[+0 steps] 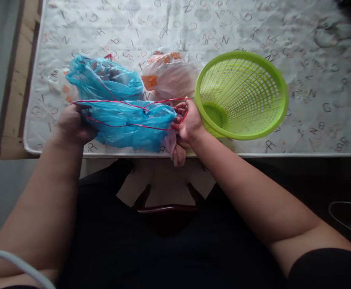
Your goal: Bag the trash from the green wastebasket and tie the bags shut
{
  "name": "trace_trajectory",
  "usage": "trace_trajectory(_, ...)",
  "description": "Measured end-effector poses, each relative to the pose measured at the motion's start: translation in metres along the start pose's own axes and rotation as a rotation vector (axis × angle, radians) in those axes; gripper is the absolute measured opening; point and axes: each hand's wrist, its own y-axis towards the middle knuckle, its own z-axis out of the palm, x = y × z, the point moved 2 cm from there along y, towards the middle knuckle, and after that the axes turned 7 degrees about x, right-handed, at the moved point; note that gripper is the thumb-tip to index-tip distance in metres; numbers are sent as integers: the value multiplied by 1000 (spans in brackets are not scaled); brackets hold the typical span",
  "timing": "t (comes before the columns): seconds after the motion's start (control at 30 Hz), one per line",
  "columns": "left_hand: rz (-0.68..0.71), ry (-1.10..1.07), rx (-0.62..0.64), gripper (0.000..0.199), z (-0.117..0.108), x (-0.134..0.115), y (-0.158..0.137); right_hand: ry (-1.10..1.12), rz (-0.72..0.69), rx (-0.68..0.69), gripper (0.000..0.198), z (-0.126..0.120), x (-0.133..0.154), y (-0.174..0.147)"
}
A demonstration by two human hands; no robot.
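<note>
A blue plastic bag (130, 116) with red string along its mouth is stretched between my two hands near the table's front edge. My left hand (76, 124) is closed on the bag's left end, fingers partly hidden behind it. At the right end, my right hand (190, 120) has its fingers curled at the bag's edge, with the red string looped over them. Below that hand hangs a pinkish, crumpled piece (178, 152), which looks like thin plastic. Just behind lies a second blue plastic bag (106, 78), also with red string, dark contents showing faintly.
A white plastic bag with orange print (169, 74) sits behind the blue ones. Right of my right hand, a green plastic basket (241, 134) leans with its mouth toward me. The letter-patterned tablecloth (313, 116) covers the table. A dark chair edge (167, 208) shows below.
</note>
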Motion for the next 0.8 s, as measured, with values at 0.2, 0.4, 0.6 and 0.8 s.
trace_trajectory(0.2, -43, 11, -36, 30, -7, 1, 3, -26, -35, 7, 49, -2, 0, 1)
trace_trajectory(0.4, -85, -43, -99, 27, -11, 2, 3, -316, -191, -22, 41, -7, -4, 7)
trace_trajectory(0.6, -71, -140, -150, 18, -5, 2, -3, -831, -583, -59, 17, -3, 1, -5)
trace_trajectory(0.8, -105, -168, 29, 23, 23, 8, -12, -901, -729, 91, 14, 12, -2, -19)
